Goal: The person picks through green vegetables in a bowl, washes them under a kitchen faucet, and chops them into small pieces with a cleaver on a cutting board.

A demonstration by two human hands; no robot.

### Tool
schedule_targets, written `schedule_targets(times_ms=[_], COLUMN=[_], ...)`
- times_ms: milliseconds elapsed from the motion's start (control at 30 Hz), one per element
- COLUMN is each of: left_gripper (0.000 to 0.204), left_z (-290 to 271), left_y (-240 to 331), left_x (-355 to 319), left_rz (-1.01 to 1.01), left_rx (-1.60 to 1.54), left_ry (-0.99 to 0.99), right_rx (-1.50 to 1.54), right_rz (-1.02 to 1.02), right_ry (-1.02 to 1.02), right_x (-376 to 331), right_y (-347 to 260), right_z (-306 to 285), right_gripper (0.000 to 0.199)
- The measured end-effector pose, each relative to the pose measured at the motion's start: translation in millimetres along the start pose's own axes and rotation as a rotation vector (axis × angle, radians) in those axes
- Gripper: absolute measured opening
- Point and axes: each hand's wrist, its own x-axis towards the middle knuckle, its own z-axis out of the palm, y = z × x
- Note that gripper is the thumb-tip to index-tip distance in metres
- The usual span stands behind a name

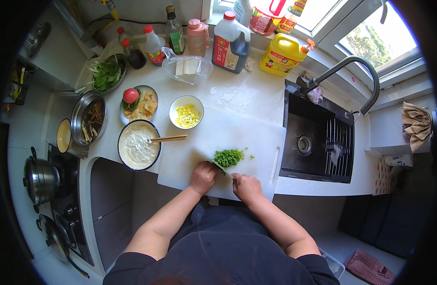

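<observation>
A small heap of chopped green vegetable (228, 157) lies on a white cutting board (256, 137) at the counter's front edge. My right hand (247, 186) grips the handle of a knife (221, 167), whose blade runs up to the left along the near side of the greens. My left hand (202, 176) rests on the board just left of the blade, fingers curled, with nothing visible in it. I cannot tell whether it touches the blade.
Left of the board stand a bowl of white batter (137, 145) with chopsticks (168, 138), a bowl of yellow pieces (186, 115), plates of vegetables (139, 103) and metal bowls (89, 118). Bottles (231, 42) line the back. A black sink (318, 137) is right, a stove with pots (40, 179) left.
</observation>
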Motion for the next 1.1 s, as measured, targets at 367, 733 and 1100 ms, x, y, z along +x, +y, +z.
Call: schedule_targets(times_ms=[367, 733, 1100], left_gripper=[0.008, 0.006, 0.009], left_z=[1, -5, -5], left_y=[-2, 0, 0], left_x=[0, 1, -4], left_rz=[-0.067, -0.066, -0.045], left_rx=[-0.028, 0.026, 0.022], left_ry=[0.063, 0.005, 0.04], right_rx=[-0.005, -0.016, 0.111], right_rz=[0.018, -0.009, -0.011], right_ry=[-0.051, -0.106, 0.004], right_x=[-11, -16, 5], right_y=[3, -3, -2], right_z=[-10, -32, 0], right_gripper=[0.021, 0.025, 0.019])
